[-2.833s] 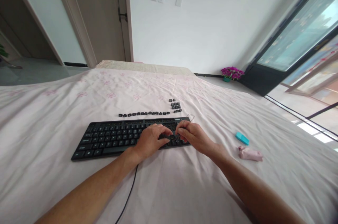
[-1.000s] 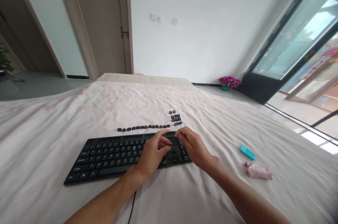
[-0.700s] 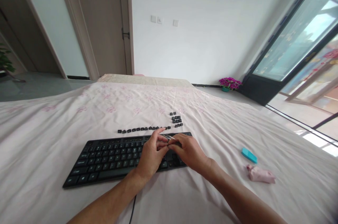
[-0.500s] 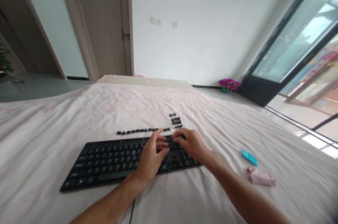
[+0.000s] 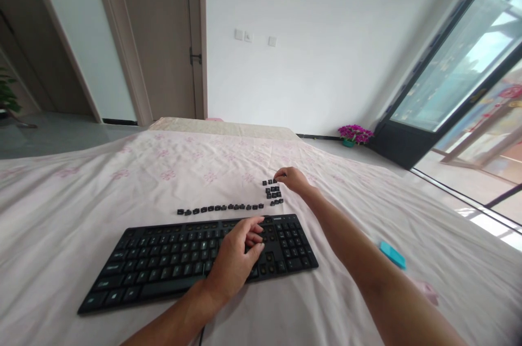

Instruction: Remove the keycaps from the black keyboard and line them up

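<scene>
A black keyboard lies on the pink cloth, with keycaps gone from its top row and from the block left of the number pad. My left hand rests over its right-middle part, fingers loosely bent and apart, holding nothing. Beyond the keyboard, my right hand pinches a small black keycap at the cloth, at the right end of the farthest short row. Other loose keycaps sit in small groups just nearer. A long row of keycaps runs behind the keyboard.
A blue flat object lies on the cloth right of my right forearm. Near it is a crumpled pink cloth, partly hidden by that arm. The keyboard cable runs toward me. Purple flowers stand on the floor beyond.
My right hand has moved from the keyboard's top right area out to the farthest keycap row, bringing a keycap there. My left hand stays over the keyboard.
</scene>
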